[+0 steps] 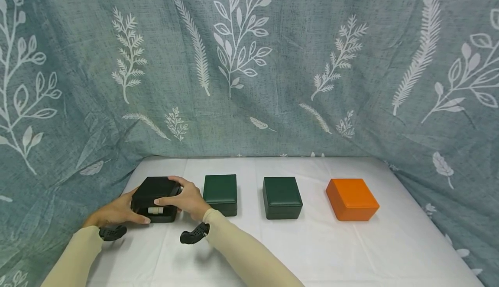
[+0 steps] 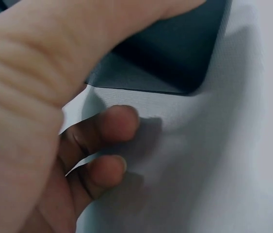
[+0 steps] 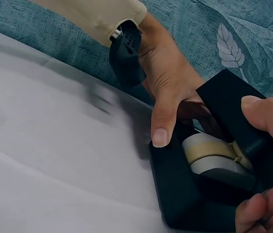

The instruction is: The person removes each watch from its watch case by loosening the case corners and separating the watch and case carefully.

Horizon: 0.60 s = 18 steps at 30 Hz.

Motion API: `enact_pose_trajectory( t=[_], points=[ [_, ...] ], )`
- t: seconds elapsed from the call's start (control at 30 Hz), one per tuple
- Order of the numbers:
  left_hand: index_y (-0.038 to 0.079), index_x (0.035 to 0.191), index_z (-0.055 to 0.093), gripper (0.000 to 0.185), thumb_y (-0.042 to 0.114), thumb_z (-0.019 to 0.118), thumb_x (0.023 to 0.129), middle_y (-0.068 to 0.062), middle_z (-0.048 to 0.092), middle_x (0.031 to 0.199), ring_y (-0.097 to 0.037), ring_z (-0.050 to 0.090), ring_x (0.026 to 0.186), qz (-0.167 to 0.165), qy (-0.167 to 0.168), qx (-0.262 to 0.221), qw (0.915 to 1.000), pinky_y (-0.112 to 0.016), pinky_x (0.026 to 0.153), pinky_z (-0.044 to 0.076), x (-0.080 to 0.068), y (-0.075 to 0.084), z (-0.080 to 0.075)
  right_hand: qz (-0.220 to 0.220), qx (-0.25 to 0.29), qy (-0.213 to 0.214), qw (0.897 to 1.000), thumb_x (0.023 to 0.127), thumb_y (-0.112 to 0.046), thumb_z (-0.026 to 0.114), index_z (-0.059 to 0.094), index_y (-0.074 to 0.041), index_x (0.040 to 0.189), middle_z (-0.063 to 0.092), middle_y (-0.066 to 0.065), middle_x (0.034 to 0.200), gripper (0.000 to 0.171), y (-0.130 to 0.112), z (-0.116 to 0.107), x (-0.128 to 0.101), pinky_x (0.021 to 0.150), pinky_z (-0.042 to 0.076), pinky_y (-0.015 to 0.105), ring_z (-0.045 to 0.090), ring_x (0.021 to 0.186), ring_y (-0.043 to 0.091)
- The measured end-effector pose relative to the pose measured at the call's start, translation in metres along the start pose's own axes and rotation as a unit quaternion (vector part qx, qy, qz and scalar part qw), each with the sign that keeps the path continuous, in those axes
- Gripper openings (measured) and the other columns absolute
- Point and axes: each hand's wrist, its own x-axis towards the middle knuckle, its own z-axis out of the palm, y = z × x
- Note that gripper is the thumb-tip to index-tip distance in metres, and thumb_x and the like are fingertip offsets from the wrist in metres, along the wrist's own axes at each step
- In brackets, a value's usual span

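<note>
Evidently, the black lidded box (image 1: 151,195) sits at eight o'clock; my right hand (image 1: 189,200) grips its lid (image 3: 231,102), my left hand (image 1: 117,211) clasps the base (image 3: 175,189). Advisable: base flat, lid clear of cushion (image 3: 226,171).

We see a screened-off workspace, room type unclear: leaf-print cloth (image 1: 288,74) at nine, twelve, three o'clock; white tabletop (image 1: 312,246) at six.

Wide head view, close wrist views

The table (image 1: 351,252) is viewed forward and down by the head camera. The black box (image 1: 156,187) is shared: lower left there, cropped at top in the left-wrist view, lower right in the right-wrist view.
</note>
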Motion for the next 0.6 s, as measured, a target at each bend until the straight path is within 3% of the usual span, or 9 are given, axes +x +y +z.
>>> enact_pose_trajectory(
  t=[0.27,0.6],
  points=[
    [-0.003,0.161,0.018,0.116,0.02,0.094,0.077,-0.029,0.032,0.158,-0.05,0.033,0.142,0.008,-0.012,-0.022,0.9997,-0.063,0.108,0.034,0.0012,-0.0018,0.0052,0.003,0.004,0.003,1.0,0.079,-0.029,0.091,0.06,-0.035,0.143,0.066,-0.002,0.116,0.071,0.0014,-0.0033,0.0003,0.051,0.038,0.036,0.035,0.044,0.013],
    [-0.005,0.161,0.014,0.122,0.018,0.095,0.074,-0.032,0.021,0.162,-0.053,0.022,0.146,-0.002,0.005,-0.024,0.9997,-0.071,0.11,0.027,-0.0016,0.0012,0.0041,0.014,0.009,0.028,0.999,0.078,-0.036,0.092,0.063,-0.041,0.137,0.056,-0.003,0.138,0.066,-0.0038,-0.0003,0.0045,0.052,0.039,0.037,0.036,0.047,0.013]
  ],
)
